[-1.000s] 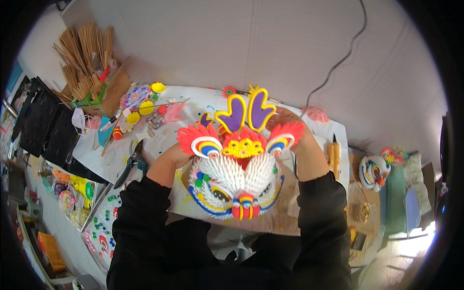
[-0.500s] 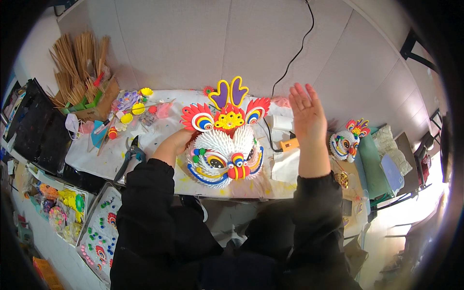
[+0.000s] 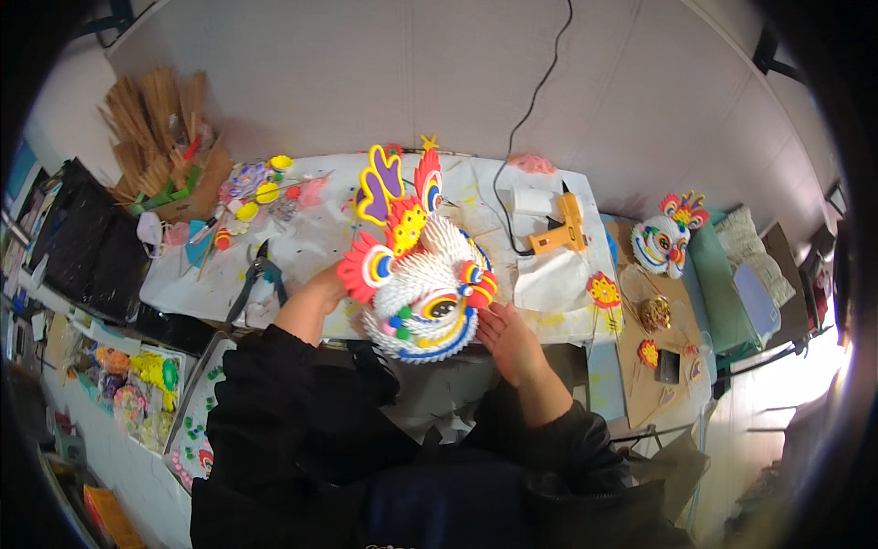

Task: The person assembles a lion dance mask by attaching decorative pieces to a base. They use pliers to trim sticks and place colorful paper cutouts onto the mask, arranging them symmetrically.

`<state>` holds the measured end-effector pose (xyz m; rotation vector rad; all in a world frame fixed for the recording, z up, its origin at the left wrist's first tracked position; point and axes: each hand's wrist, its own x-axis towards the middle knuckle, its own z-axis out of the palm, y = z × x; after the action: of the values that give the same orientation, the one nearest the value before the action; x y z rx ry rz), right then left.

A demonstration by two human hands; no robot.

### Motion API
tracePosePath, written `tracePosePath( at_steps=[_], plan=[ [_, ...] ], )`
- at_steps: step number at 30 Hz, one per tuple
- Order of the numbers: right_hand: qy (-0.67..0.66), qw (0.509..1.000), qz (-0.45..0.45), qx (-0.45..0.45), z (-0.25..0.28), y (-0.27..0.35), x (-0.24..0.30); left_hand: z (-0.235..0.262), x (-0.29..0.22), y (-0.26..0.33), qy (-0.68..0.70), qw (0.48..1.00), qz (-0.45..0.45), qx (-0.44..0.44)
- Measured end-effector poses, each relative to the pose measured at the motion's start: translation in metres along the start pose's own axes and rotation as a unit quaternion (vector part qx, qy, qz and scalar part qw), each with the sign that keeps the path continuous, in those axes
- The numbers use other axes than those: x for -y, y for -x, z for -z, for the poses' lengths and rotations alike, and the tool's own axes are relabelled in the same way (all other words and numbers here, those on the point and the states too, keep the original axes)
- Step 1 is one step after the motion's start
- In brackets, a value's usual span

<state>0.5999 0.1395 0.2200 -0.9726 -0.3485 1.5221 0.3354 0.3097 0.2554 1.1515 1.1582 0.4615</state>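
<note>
A white, scaly lion-dance head (image 3: 407, 297) with red-and-blue ears, purple-and-yellow horns and a red nose is at the table's near edge, tilted and turned to the right. At its left side my left hand (image 3: 315, 304) holds it, with the fingertips hidden behind it. My right hand (image 3: 517, 346) is by the lower right of the head, below the nose. Its fingers are stretched out, and whether they touch the head I cannot tell. An orange glue gun (image 3: 560, 233) stands on the table to the right, on its black cord.
Dark-handled shears (image 3: 259, 277) lie left of my left hand. Farther left stands a box of wooden sticks (image 3: 197, 188). A smaller lion head (image 3: 654, 245) sits on the brown side table at right. A tray of small coloured balls (image 3: 174, 430) is at lower left.
My right hand has come down from above the table to the lion head's lower right. The head has turned from facing me toward the right and tilted.
</note>
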Motion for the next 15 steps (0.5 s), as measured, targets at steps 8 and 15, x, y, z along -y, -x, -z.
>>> tracePosePath(
  at_steps=[8, 15],
  plan=[
    [0.038, 0.987, -0.102, 0.119, -0.028, -0.064, 0.050, -0.015, 0.029, 0.053, 0.148, 0.987, 0.047, 0.037],
    [0.066, 0.995, -0.018, 0.079, -0.044, -0.123, 0.080, -0.090, 0.058, 0.085, 0.406, 0.914, 0.008, -0.017]
  ],
)
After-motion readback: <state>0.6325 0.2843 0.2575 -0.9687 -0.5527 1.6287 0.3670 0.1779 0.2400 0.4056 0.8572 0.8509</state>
